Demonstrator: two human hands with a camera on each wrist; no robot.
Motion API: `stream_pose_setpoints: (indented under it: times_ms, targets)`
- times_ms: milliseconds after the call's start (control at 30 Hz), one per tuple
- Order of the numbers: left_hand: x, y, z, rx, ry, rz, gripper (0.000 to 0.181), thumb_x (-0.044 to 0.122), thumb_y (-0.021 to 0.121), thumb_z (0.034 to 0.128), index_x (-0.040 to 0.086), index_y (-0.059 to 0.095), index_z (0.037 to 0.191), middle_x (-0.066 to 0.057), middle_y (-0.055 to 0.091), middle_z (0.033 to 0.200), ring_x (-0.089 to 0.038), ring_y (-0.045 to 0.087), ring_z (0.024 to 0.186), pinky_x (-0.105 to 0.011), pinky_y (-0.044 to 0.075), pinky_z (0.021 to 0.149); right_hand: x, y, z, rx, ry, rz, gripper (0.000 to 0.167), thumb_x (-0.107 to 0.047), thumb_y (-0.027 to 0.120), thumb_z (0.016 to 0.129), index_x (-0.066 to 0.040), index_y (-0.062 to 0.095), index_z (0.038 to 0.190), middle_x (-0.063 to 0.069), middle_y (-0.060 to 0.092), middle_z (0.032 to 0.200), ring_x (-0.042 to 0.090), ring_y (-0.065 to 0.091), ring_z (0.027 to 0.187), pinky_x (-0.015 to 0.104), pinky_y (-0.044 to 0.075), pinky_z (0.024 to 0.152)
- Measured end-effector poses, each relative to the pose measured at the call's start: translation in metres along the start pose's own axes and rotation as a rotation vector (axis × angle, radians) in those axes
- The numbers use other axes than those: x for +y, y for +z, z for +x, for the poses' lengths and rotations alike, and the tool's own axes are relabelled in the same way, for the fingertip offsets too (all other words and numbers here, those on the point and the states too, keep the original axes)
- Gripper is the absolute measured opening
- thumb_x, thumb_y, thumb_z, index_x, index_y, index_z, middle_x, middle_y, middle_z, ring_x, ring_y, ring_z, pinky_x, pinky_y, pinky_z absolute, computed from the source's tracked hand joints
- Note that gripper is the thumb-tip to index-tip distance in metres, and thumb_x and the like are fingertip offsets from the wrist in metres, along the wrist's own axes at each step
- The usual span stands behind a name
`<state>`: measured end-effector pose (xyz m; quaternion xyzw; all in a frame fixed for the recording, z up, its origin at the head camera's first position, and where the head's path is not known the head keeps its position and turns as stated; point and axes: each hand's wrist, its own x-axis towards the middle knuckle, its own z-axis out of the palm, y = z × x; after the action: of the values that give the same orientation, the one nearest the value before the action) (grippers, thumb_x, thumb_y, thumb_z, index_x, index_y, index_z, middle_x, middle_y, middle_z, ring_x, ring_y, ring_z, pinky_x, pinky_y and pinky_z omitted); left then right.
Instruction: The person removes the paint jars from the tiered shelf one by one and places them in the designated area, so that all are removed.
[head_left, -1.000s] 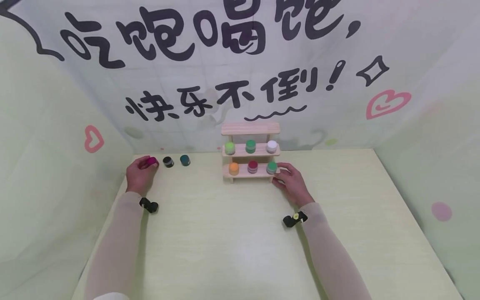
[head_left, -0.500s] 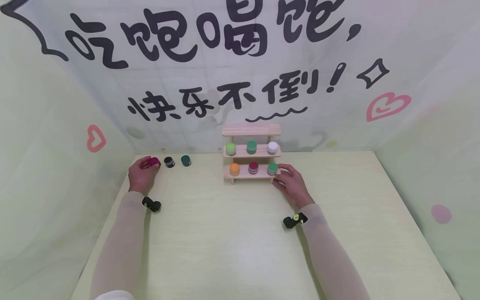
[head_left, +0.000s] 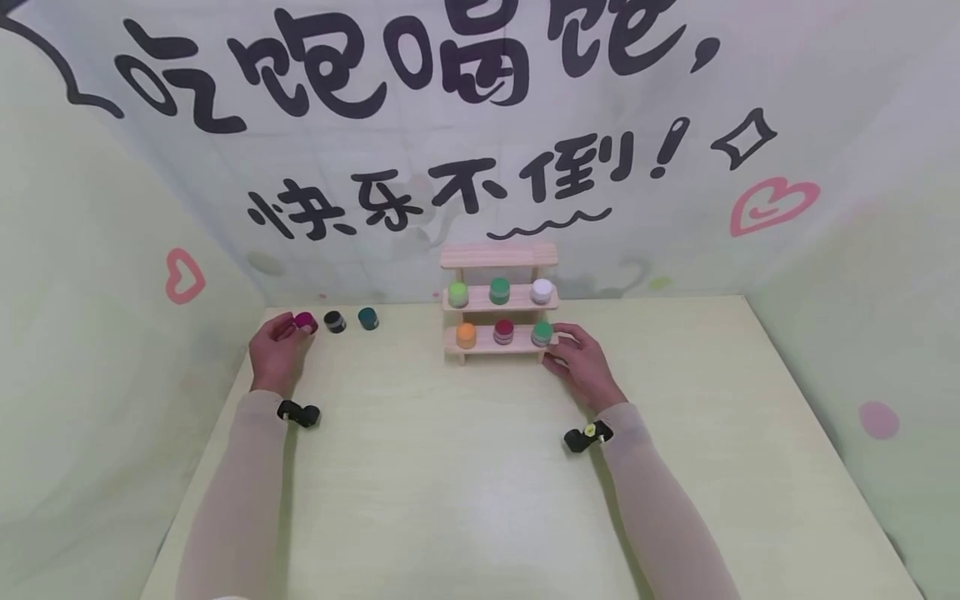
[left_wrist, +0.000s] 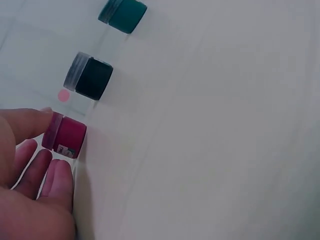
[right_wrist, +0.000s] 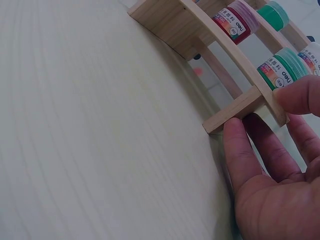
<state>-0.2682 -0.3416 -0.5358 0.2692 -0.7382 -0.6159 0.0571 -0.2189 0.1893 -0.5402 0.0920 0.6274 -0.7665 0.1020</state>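
In the head view my left hand (head_left: 276,354) is at the magenta jar (head_left: 305,322), leftmost of three on the table. The left wrist view shows a digit touching this jar's lid (left_wrist: 52,131), with the other fingers curled close along its near side. At the wooden rack (head_left: 501,257), my right hand (head_left: 585,367) grips the right end of the lowest shelf. In the right wrist view, one digit presses by the shelf edge near the green jar (right_wrist: 281,71), and fingertips (right_wrist: 235,131) lie against the rack's leg (right_wrist: 232,111).
A black jar (head_left: 335,322) and a teal jar (head_left: 368,318) stand right of the magenta one. The rack's middle shelf bears light green, green and white jars; its lowest has orange, dark red and green ones. Printed cloth hangs behind the table (head_left: 450,467).
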Motion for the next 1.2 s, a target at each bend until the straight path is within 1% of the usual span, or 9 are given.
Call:
stream_pose_setpoints:
  times_ms: [167, 300, 433, 500, 600, 800, 967, 1067, 1200]
  targets:
    - [0.001, -0.003, -0.005, 0.013, 0.051, 0.018, 0.058, 0.027, 0.078, 0.0982, 0.022, 0.057, 0.152, -0.003, 0.058, 0.148, -0.015, 0.051, 0.137, -0.029, 0.047, 0.118, -0.002, 0.0, 0.0, 0.008, 0.005, 0.001, 0.034, -0.002, 0.062, 0.102, -0.011, 0.058, 0.135, -0.001, 0.073, 0.113, 0.013, 0.073, 0.102, 0.028, 0.063, 0.093]
    - [0.005, -0.004, -0.014, 0.014, 0.11, -0.001, 0.058, 0.028, 0.081, 0.0955, 0.019, 0.06, 0.148, -0.004, 0.062, 0.144, -0.012, 0.056, 0.129, -0.017, 0.052, 0.105, -0.002, 0.0, 0.0, 0.01, 0.006, -0.006, 0.035, -0.002, 0.063, 0.102, -0.01, 0.058, 0.136, 0.0, 0.073, 0.115, 0.014, 0.072, 0.104, 0.028, 0.063, 0.095]
    - [0.011, 0.003, -0.028, -0.008, 0.179, -0.047, 0.053, 0.022, 0.082, 0.0942, 0.013, 0.064, 0.143, -0.005, 0.066, 0.138, -0.008, 0.061, 0.117, -0.009, 0.055, 0.09, -0.003, -0.001, -0.001, 0.016, 0.016, -0.009, 0.038, -0.003, 0.063, 0.102, -0.011, 0.057, 0.138, 0.001, 0.072, 0.117, 0.016, 0.072, 0.106, 0.029, 0.062, 0.096]
    - [0.012, 0.006, -0.034, -0.025, 0.21, -0.06, 0.05, 0.019, 0.082, 0.0942, 0.011, 0.065, 0.141, -0.005, 0.068, 0.134, -0.007, 0.063, 0.114, -0.008, 0.055, 0.087, -0.003, 0.0, -0.001, 0.015, 0.021, -0.011, 0.039, -0.003, 0.063, 0.102, -0.011, 0.056, 0.14, 0.002, 0.071, 0.117, 0.016, 0.071, 0.107, 0.03, 0.062, 0.098]
    - [0.013, 0.012, -0.042, -0.041, 0.241, -0.038, 0.047, 0.021, 0.081, 0.0953, 0.01, 0.066, 0.139, -0.003, 0.069, 0.131, -0.006, 0.063, 0.113, -0.009, 0.055, 0.086, -0.003, 0.0, -0.001, 0.011, 0.023, -0.015, 0.04, -0.003, 0.063, 0.102, -0.01, 0.056, 0.141, 0.002, 0.071, 0.119, 0.016, 0.071, 0.107, 0.031, 0.061, 0.1]
    - [0.019, 0.028, -0.059, -0.076, 0.264, 0.049, 0.047, 0.03, 0.079, 0.0969, 0.011, 0.067, 0.138, 0.001, 0.067, 0.126, -0.007, 0.061, 0.113, -0.01, 0.055, 0.086, -0.003, 0.001, 0.0, 0.013, 0.025, -0.007, 0.037, -0.004, 0.063, 0.103, -0.012, 0.057, 0.139, 0.002, 0.071, 0.118, 0.015, 0.072, 0.106, 0.031, 0.062, 0.099]
    - [0.024, 0.045, -0.074, -0.132, 0.296, 0.08, 0.049, 0.033, 0.079, 0.0974, 0.01, 0.065, 0.139, -0.003, 0.067, 0.13, -0.012, 0.061, 0.118, -0.011, 0.055, 0.088, -0.001, 0.0, 0.001, 0.008, 0.022, -0.005, 0.037, -0.004, 0.064, 0.103, -0.012, 0.057, 0.139, 0.002, 0.072, 0.118, 0.015, 0.072, 0.106, 0.029, 0.062, 0.098]
    - [0.028, 0.057, -0.082, -0.179, 0.307, 0.09, 0.05, 0.033, 0.078, 0.0977, 0.009, 0.064, 0.139, -0.007, 0.066, 0.133, -0.011, 0.062, 0.118, -0.01, 0.055, 0.088, -0.001, -0.001, 0.002, 0.01, 0.023, -0.006, 0.037, -0.005, 0.064, 0.103, -0.012, 0.057, 0.138, 0.001, 0.072, 0.117, 0.015, 0.072, 0.106, 0.029, 0.062, 0.098]
    - [0.031, 0.073, -0.089, -0.239, 0.352, 0.038, 0.047, 0.025, 0.079, 0.0976, 0.003, 0.064, 0.137, -0.015, 0.067, 0.132, -0.012, 0.065, 0.112, -0.011, 0.057, 0.088, -0.001, -0.001, 0.001, 0.01, 0.022, -0.009, 0.037, -0.005, 0.063, 0.103, -0.011, 0.056, 0.138, 0.0, 0.073, 0.116, 0.017, 0.071, 0.108, 0.03, 0.062, 0.098]
